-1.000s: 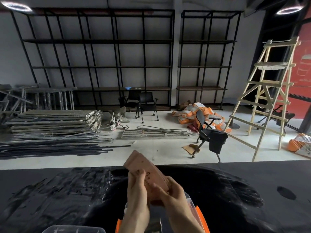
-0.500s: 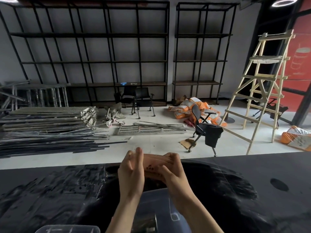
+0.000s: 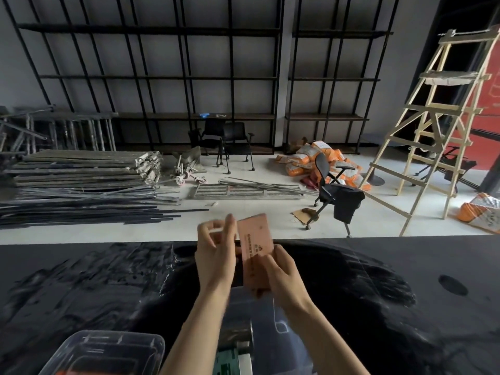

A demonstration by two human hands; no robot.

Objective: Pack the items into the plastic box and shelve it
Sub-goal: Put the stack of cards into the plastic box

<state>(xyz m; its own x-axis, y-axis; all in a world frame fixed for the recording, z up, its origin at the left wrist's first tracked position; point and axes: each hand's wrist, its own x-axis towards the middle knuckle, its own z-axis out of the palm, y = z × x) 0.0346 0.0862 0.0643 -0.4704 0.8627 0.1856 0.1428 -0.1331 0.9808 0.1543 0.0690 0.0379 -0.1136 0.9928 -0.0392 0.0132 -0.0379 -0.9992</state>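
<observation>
I hold a pink card packet (image 3: 255,247) upright above the black table (image 3: 405,280). My right hand (image 3: 281,274) grips its lower right side. My left hand (image 3: 216,253) touches its left edge with fingers spread, and a thin white strip shows between those fingers. Directly below my hands sits the clear plastic box (image 3: 273,334), with a green and white item (image 3: 232,358) inside. A clear lid (image 3: 108,350) lies at the lower left of the table.
Beyond the table's far edge is a light floor with stacked metal bars (image 3: 81,185), black shelving (image 3: 189,77) against the wall, office chairs (image 3: 335,196), orange sacks (image 3: 319,161) and a wooden ladder (image 3: 446,117) at the right.
The pink packet went from lying flat between both hands to standing upright. My left hand opened and shifted to its left edge. The camera tilted down a little.
</observation>
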